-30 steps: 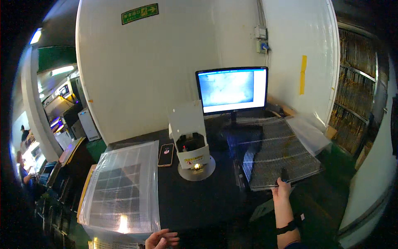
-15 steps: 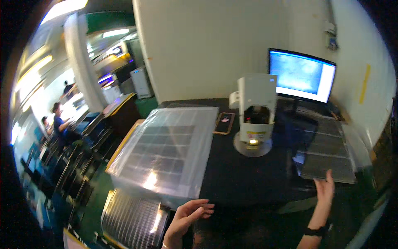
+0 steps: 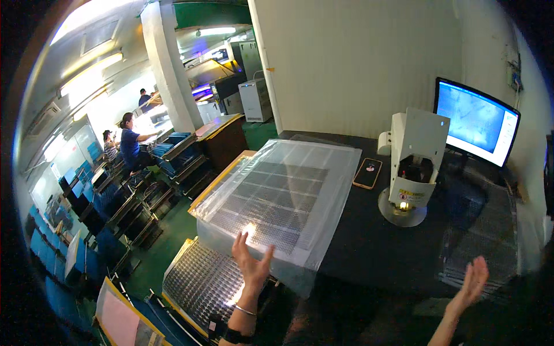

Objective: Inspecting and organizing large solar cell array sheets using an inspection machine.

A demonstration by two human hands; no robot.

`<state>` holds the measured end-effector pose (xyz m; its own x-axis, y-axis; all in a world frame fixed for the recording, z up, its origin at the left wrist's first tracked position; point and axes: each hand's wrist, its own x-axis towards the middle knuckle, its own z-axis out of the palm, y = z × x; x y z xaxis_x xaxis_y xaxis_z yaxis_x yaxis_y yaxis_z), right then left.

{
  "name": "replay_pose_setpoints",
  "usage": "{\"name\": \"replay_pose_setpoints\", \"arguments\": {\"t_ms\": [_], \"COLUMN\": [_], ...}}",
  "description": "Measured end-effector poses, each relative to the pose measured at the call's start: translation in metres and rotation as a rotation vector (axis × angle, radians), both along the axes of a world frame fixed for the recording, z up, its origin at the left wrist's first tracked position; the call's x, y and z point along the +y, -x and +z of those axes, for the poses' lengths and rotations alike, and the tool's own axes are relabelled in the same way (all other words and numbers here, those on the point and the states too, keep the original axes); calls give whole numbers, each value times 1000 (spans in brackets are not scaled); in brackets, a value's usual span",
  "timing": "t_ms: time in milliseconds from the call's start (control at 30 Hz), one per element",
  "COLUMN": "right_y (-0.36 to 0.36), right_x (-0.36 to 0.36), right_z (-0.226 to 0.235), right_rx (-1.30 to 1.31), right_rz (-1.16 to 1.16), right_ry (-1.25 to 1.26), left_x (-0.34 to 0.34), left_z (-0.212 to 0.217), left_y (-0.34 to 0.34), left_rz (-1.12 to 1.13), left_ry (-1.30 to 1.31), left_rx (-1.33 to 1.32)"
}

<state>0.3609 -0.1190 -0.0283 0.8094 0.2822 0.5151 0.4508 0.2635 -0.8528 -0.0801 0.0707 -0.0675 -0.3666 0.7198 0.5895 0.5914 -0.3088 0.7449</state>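
My left hand [image 3: 252,265], fingers spread and nothing in it, is over the near edge of a clear plastic film [image 3: 332,230]. Beneath the film lies a flat sheet with a fine grid pattern [image 3: 277,202], in several panels. My right hand [image 3: 473,282] is held up, empty and with fingers stretched, near the front edge of a dark gridded sheet [image 3: 482,230] on the right of the table. Whether it touches that sheet I cannot tell. Between the two sheets stands a white inspection device [image 3: 418,155] with a lit spot above its round base.
A phone [image 3: 367,173] lies beside the film on the black table [image 3: 369,248]. The monitor [image 3: 476,121] stands behind the device. Below the table's left front is a shiny gridded panel [image 3: 202,282]. Racks [image 3: 173,155] and a seated person [image 3: 131,144] are farther left.
The view has swung left, so the table sits farther right. My left hand has risen and opened over the film's near edge. My right hand has come off the dark sheet's front edge.
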Motion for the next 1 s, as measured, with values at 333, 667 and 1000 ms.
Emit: {"name": "replay_pose_setpoints", "arguments": {"t_ms": [333,667,1000], "right_y": [44,159,181], "right_x": [48,95,111], "right_z": [-26,16,-1], "right_rx": [-145,-914,-584], "right_rz": [450,802,860], "right_ry": [328,374,276], "left_x": [-28,-83,-56], "left_z": [23,54,61], "left_y": [-35,-58,25], "left_rz": [-489,-894,37], "left_ry": [51,-62,-478], "left_rx": [846,721,-486]}}
